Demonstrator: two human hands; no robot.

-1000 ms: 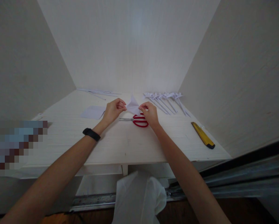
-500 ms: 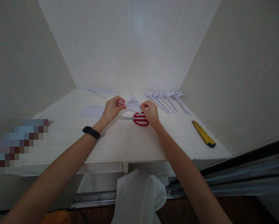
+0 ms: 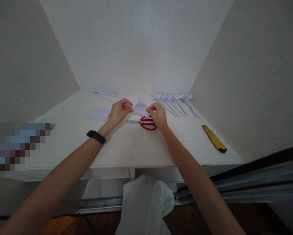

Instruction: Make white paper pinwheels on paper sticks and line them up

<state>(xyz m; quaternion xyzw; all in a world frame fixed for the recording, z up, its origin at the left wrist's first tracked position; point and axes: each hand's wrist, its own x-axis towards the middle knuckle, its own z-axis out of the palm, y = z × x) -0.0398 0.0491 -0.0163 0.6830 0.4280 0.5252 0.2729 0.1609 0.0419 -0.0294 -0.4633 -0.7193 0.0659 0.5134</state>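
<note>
While both bare forearms stretch forward over the white shelf (image 3: 127, 147), they converge toward its middle, the left one wearing a black wristband (image 3: 96, 136). Left hand (image 3: 119, 112) is curled, its fingertips pinched on the left edge of a small folded white paper piece (image 3: 140, 106). Right hand (image 3: 158, 116) mirrors it, fingers bent and closed on the paper's right lower edge. That paper is held just above the shelf between the two hands, its point tilted upward. Red-handled scissors (image 3: 146, 123) lie on the shelf directly beneath the right hand. Farther right lies a yellow utility knife (image 3: 214, 139), and behind sits a row of folded paper pinwheels (image 3: 174, 101).
</note>
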